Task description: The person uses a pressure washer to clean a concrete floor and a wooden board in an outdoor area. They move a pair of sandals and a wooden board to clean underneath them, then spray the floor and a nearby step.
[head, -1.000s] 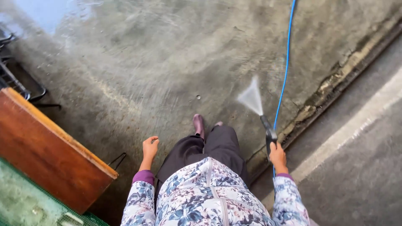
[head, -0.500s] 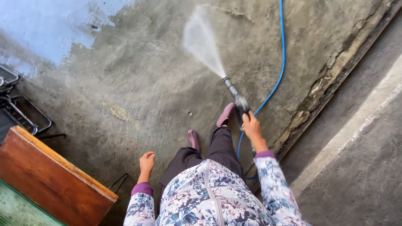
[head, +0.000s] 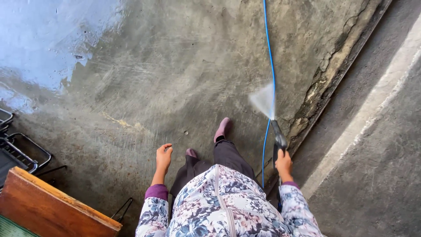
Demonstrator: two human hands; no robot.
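I find the right hand (head: 284, 164) with its fingers wrapped tight around the grip of the black pressure-washer spray gun (head: 278, 137), whose long axis runs up and slightly left from that fist, its fan of water striking the wet grey concrete floor (head: 175, 79) beside the thin blue hose (head: 269, 57). The left hand (head: 163, 157) hangs well apart, empty, its fingers loosely curled.
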